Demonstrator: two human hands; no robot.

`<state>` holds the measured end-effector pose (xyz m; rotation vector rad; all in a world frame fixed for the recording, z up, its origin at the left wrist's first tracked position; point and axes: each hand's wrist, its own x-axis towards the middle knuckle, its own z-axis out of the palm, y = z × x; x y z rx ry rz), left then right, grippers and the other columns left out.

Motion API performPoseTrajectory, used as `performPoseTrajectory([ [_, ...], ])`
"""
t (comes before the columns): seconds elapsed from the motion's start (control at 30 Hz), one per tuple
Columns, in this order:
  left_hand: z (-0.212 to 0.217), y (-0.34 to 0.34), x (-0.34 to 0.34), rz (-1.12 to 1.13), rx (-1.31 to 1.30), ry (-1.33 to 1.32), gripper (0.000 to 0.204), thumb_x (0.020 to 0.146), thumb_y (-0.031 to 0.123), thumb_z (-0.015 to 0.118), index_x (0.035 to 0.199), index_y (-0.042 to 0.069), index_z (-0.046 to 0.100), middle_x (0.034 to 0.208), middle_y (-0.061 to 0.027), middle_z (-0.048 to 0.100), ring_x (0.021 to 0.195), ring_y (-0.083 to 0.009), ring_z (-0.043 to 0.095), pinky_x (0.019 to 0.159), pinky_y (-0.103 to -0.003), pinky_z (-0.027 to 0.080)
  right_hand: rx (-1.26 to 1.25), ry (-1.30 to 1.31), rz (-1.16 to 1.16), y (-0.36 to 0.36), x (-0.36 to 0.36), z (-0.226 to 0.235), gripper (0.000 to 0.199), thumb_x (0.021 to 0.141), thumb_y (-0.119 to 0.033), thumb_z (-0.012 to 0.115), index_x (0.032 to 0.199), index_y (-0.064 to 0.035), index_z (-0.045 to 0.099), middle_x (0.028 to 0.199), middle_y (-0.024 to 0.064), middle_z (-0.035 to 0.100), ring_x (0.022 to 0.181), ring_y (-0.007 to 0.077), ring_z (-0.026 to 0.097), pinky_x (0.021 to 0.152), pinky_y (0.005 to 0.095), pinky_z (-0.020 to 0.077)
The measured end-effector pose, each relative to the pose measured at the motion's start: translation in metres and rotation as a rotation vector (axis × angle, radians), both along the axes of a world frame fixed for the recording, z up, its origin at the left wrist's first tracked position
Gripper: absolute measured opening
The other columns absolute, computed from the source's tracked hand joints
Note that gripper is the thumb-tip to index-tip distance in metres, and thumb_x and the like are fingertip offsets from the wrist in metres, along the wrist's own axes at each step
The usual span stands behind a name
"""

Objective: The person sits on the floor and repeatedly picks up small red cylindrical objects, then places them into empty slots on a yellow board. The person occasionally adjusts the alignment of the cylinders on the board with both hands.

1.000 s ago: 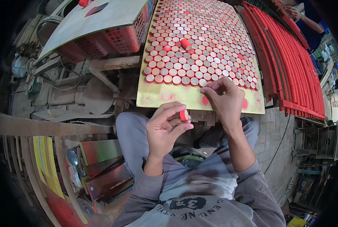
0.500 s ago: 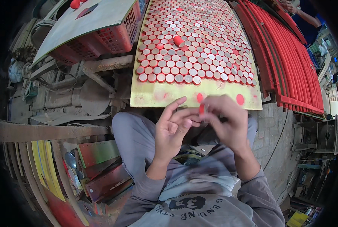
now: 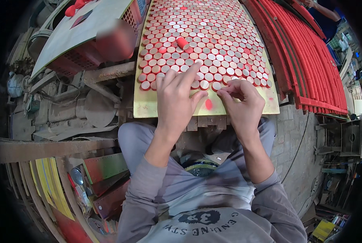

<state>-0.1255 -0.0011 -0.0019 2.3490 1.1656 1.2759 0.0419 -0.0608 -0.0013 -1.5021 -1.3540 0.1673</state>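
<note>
Just beyond right hand (image 3: 244, 107): red-sided round discs (image 3: 204, 85), tops beige to silvery grey, honeycomb pattern, few tops solid red. Below and around right hand: pale-yellow flat board (image 3: 146, 108), blotted red. Farther beyond: plain red cylinder (image 3: 183, 43). Off to right: bright-red slatted panel (image 3: 310, 60), dark-striped between slats. Far left: red latticed plastic crate (image 3: 69, 61), under pale-grey flat sheet (image 3: 87, 30). Nearer than right hand: grey cloth shirt (image 3: 237, 234), black-printed.

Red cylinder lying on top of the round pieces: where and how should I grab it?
Probably pinch the red cylinder across the middle of its curved side, coming from above. It lies on its side, raised over the tightly packed round pieces, so its long sides look free for fingers.
</note>
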Motion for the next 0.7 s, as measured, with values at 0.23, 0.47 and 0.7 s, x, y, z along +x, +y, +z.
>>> performPoseTrajectory([
  [0.23,-0.008,0.007,0.006,0.021,-0.036,-0.017,0.070,0.064,0.020,0.092,0.128,0.011,0.066,0.090,0.0047,0.075,0.087,-0.0184,0.060,0.086,-0.039,0.039,-0.021,-0.014,0.018,0.004,0.001,0.001,0.025,0.074,0.007,0.083,0.090,0.0038,0.064,0.086,0.0114,0.070,0.076,0.0185,0.074,0.067,0.0294,0.0613],
  [0.47,-0.010,0.006,0.005,0.022,-0.042,-0.036,0.070,0.066,0.022,0.092,0.129,0.010,0.066,0.091,0.0050,0.075,0.084,-0.0161,0.060,0.089,-0.038,0.038,-0.005,-0.029,0.043,0.004,0.003,0.000,0.025,0.073,0.007,0.083,0.089,0.0034,0.064,0.086,0.0112,0.070,0.075,0.0179,0.074,0.067,0.0291,0.0612],
  [0.7,-0.005,-0.005,-0.001,0.021,0.002,-0.160,0.062,0.068,0.020,0.093,0.125,0.009,0.069,0.089,0.0033,0.075,0.082,-0.0134,0.061,0.084,-0.033,0.041,-0.097,-0.237,-0.116,-0.001,0.023,0.011,0.022,0.075,0.000,0.085,0.083,0.0003,0.064,0.075,0.0089,0.068,0.063,0.0176,0.065,0.058,0.0299,0.0514],
])
